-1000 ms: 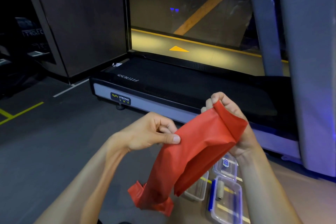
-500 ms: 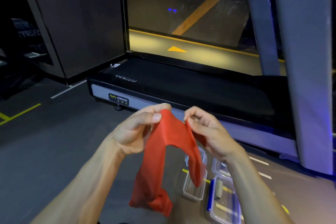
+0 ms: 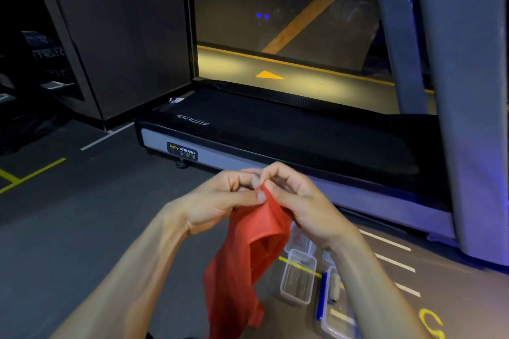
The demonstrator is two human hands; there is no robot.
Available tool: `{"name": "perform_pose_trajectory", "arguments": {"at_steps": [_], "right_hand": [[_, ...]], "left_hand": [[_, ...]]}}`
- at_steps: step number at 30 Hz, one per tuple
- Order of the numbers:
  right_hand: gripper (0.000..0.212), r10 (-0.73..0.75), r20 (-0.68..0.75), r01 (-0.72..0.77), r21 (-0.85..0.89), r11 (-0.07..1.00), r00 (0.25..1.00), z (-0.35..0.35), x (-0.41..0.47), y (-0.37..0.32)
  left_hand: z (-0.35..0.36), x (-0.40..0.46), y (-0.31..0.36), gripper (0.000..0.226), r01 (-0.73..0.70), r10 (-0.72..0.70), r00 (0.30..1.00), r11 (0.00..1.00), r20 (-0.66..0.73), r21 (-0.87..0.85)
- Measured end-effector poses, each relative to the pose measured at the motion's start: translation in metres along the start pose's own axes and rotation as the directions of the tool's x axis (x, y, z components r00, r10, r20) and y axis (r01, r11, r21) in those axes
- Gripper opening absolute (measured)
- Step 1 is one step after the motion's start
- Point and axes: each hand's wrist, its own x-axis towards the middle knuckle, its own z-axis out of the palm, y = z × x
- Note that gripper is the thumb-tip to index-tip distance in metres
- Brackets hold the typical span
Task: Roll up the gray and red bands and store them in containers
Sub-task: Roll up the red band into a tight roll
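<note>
Fingers [image 3: 259, 197] of the left hand [image 3: 217, 203] and of the right hand [image 3: 300, 201] are curled close together, pinching the top edge of the red band [image 3: 248, 259], which hangs limp and creased below them over the floor [image 3: 68, 228]. It looks thin, light and floppy, so a tight roll probably has to start at this pinched end with the width kept flat, or it will bunch. An open clear box [image 3: 298, 278] waits on the floor just right of the hanging band, and a second box [image 3: 337, 319] beside it holds what may be the rolled gray band [image 3: 334, 287].
</note>
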Motion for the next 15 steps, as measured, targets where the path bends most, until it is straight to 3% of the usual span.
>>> {"name": "perform_pose_trajectory", "arguments": {"at_steps": [3, 9, 13, 15], "right_hand": [[0.005, 0.028, 0.021, -0.024, -0.155, 0.988, 0.999, -0.003, -0.001, -0.002], [0.013, 0.049, 0.067, -0.021, -0.367, 0.930, 0.997, -0.014, -0.005, -0.010], [0.010, 0.032, 0.065, -0.009, -0.331, 0.944, 0.997, -0.020, -0.005, -0.009], [0.007, -0.025, 0.020, 0.028, -0.154, 0.988, 0.999, -0.022, -0.006, -0.009]], "left_hand": [[-0.002, -0.002, 0.002, 0.012, 0.019, -0.017, 1.000, 0.997, -0.020, 0.075], [-0.002, -0.004, 0.001, 0.011, 0.035, -0.037, 0.999, 0.987, 0.007, 0.159], [-0.002, -0.005, 0.001, 0.006, 0.047, -0.053, 0.998, 0.987, 0.036, 0.151], [-0.001, -0.005, 0.002, 0.006, 0.060, -0.069, 0.996, 0.989, 0.058, 0.136]]}}
